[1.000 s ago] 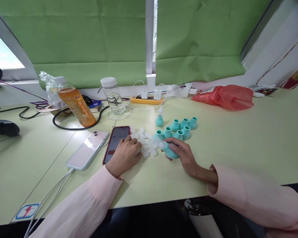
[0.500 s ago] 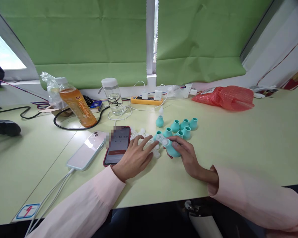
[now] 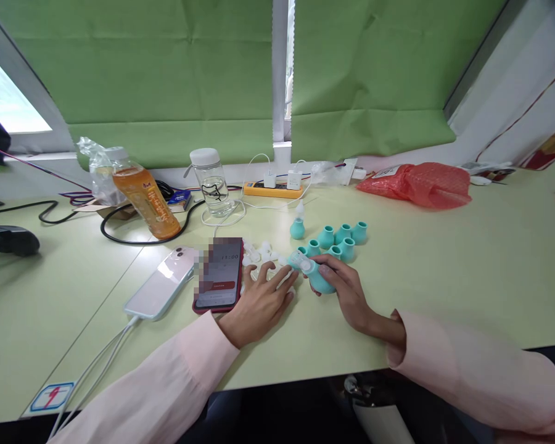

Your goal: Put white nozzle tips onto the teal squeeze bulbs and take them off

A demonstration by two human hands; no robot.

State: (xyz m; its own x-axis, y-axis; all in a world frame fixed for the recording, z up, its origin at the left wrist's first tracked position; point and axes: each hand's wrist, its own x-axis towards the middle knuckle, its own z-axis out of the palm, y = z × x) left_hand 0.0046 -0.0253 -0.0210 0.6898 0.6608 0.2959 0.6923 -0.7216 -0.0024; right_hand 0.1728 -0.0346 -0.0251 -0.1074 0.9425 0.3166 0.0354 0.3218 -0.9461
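My right hand (image 3: 349, 290) grips a teal squeeze bulb (image 3: 321, 279) on its side, a clear plastic piece (image 3: 301, 261) fitted at its neck and pointing up-left. Palm down, my left hand (image 3: 261, 302) has its fingers spread over a pile of small clear and white plastic parts (image 3: 264, 251), partly hiding them. Whether its fingertips touch a part I cannot tell. Beyond the hands, several open teal bulbs (image 3: 343, 234) stand grouped with their mouths up. Behind them stands one teal bulb with a clear nozzle (image 3: 298, 227).
Left of the pile lie a dark phone with a lit screen (image 3: 219, 271) and a pale phone (image 3: 160, 282) on white cables. Farther back are an orange drink bottle (image 3: 145, 200), a clear water bottle (image 3: 213, 185), a yellow power strip (image 3: 272, 190) and a red plastic bag (image 3: 416, 184).
My left hand has shifted slightly right and down, uncovering more of the clear parts beside the dark phone. My right hand still holds the bulb in nearly the same spot.
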